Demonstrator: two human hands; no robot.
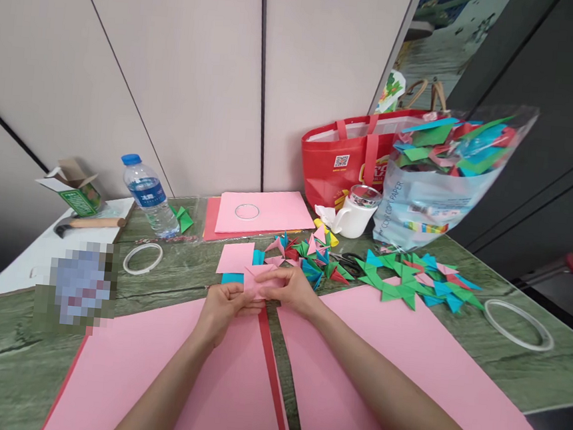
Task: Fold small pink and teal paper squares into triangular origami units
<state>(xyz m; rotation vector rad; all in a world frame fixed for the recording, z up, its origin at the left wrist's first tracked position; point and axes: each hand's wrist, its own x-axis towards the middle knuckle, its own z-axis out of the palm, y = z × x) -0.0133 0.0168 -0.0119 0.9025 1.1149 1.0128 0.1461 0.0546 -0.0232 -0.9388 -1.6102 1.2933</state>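
Between both hands is a small piece of pink paper point(252, 279), its folds partly hidden by my fingers. My left hand point(223, 310) pinches its lower edge, and my right hand point(293, 289) grips its right side from above. Just behind them lie a pink paper square point(235, 259) and a blue paper piece point(232, 279). Large pink sheets point(152, 370) with red ones underneath spread below my left forearm. More pink sheets point(384, 357) lie below my right arm. Folded multicoloured paper pieces point(317, 264) are heaped behind my right hand.
Green folded-paper rings point(400, 288) and a white tape ring point(518, 324) lie to the right. Behind stand a white mug point(354, 217), a red bag point(321, 168) and a plastic bag of folded paper point(418, 200). Leftward are a water bottle point(148, 196), a hammer point(90, 223) and another tape ring point(143, 259).
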